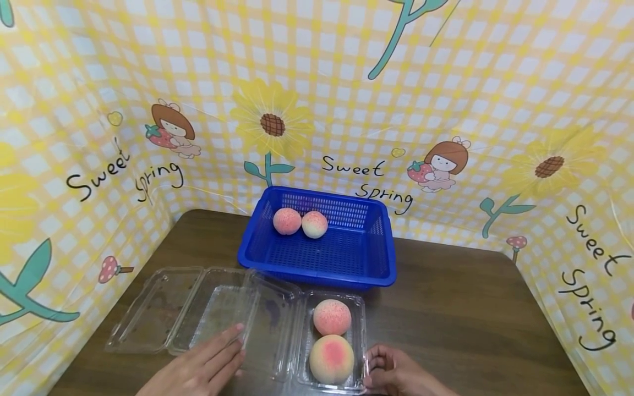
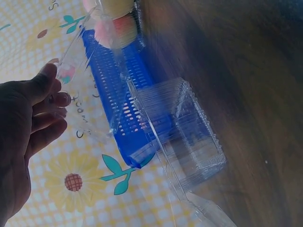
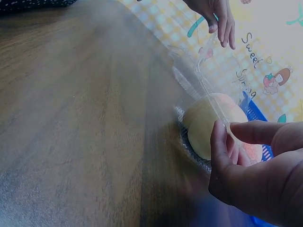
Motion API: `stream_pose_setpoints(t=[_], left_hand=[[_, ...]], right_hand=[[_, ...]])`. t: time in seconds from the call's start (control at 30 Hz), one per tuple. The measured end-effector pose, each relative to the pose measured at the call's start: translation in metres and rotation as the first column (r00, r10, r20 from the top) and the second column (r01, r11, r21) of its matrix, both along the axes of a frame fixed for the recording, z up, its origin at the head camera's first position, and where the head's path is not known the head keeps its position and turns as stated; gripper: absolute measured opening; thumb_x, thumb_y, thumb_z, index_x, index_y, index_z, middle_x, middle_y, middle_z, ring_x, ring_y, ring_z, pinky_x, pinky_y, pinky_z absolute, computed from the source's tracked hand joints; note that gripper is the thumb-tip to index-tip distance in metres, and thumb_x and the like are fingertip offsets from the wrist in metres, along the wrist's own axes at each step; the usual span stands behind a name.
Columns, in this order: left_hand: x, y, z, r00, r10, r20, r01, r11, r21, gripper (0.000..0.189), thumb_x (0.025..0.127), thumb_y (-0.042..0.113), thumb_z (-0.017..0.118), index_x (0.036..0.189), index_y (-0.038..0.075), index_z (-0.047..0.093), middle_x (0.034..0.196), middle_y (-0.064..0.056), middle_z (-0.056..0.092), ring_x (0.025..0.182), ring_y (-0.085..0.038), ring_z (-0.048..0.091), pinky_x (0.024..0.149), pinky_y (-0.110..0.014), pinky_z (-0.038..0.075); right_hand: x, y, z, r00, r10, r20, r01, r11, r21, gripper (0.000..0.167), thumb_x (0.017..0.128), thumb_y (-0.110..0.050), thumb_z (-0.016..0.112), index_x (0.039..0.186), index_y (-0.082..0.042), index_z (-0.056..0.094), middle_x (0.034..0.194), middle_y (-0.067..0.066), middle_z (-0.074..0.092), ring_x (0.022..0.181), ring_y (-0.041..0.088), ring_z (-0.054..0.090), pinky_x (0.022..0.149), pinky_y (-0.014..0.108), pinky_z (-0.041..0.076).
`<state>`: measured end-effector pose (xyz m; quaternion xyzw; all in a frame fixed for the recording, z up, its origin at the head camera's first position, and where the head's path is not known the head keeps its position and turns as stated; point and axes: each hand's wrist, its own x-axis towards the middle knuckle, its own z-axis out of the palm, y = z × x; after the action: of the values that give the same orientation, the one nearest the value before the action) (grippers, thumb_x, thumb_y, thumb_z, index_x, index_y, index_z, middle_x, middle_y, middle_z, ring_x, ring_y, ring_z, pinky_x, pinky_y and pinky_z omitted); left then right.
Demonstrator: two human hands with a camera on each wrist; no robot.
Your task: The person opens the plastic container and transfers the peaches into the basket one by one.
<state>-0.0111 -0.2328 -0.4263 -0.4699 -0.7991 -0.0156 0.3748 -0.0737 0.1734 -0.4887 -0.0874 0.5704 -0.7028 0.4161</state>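
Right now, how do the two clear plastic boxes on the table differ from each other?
The right clamshell box holds two peaches, while the left clamshell box holds nothing. The right one's lid stands partly raised, touched by the left hand; the left one lies fully open and flat. The right hand rests at the right box's near corner; no hand touches the left box. Both are clear, ribbed and hinged.

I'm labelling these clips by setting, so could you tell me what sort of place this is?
Probably a staged tabletop recording booth, not a real kitchen: a brown wooden table walled by a yellow checked "Sweet Spring" cartoon backdrop, with only a blue basket and clear clamshell boxes of peaches.
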Motion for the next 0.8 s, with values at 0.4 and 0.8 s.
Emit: stream_pose_setpoints(t=[0.4, 0.8], left_hand=[[0.004, 0.0, 0.005, 0.998, 0.02, 0.053, -0.018, 0.999, -0.035, 0.062, 0.11, 0.047, 0.034, 0.098, 0.005, 0.078, 0.105, -0.011, 0.078, 0.16, -0.024, 0.008, 0.13, -0.03, 0.009], [0.002, -0.007, -0.006, 1.0, 0.003, -0.009, -0.003, 0.999, -0.048, 0.068, 0.11, 0.05, 0.03, 0.091, 0.005, 0.078, 0.099, -0.015, 0.078, 0.16, -0.03, 0.008, 0.131, -0.035, 0.007]], right_hand=[[-0.003, 0.0, 0.002, 0.999, 0.038, -0.009, -0.038, 0.999, -0.002, 0.023, 0.089, 0.003, 0.063, 0.107, -0.007, 0.055, 0.093, -0.001, 0.062, 0.085, 0.009, 0.067, 0.079, 0.021, 0.061], [-0.005, 0.0, 0.001, 0.999, 0.043, -0.029, -0.044, 0.999, -0.017, 0.023, 0.089, 0.003, 0.064, 0.107, -0.007, 0.055, 0.092, -0.002, 0.061, 0.085, 0.006, 0.066, 0.079, 0.018, 0.06]])
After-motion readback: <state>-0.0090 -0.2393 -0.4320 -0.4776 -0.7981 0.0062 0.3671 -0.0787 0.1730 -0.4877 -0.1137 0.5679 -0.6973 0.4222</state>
